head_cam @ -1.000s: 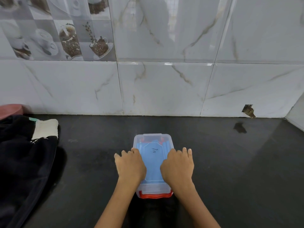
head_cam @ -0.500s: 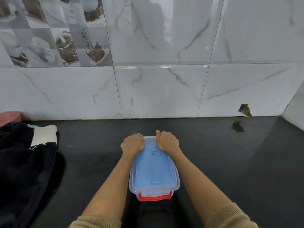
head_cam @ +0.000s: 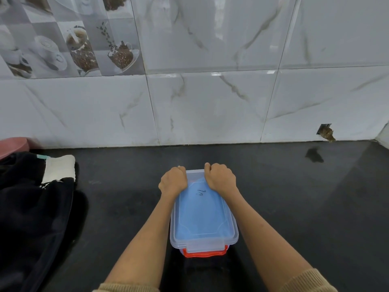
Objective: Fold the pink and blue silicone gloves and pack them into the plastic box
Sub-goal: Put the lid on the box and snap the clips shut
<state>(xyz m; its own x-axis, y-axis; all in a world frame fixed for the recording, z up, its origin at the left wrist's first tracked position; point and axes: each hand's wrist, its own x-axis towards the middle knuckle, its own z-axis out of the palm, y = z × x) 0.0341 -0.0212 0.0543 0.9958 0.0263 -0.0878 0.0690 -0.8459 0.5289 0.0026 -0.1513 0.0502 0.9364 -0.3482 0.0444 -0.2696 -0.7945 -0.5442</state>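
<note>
Packing looks nearly finished: blue shows through the lidded plastic box [head_cam: 203, 216] on the tabletop [head_cam: 305, 207], and left hand [head_cam: 173, 182] and right hand [head_cam: 220, 178] curl fingers over its far rim, likely seating the lid.

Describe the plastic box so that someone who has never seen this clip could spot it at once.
Start from the black countertop under the marble-tiled wall. At its middle, between the person's forearms, sits the plastic box, with the left hand and right hand curled over its far end. It alone is see-through, showing blue inside under a clear lid with an orange-red latch nearest the camera.
</note>
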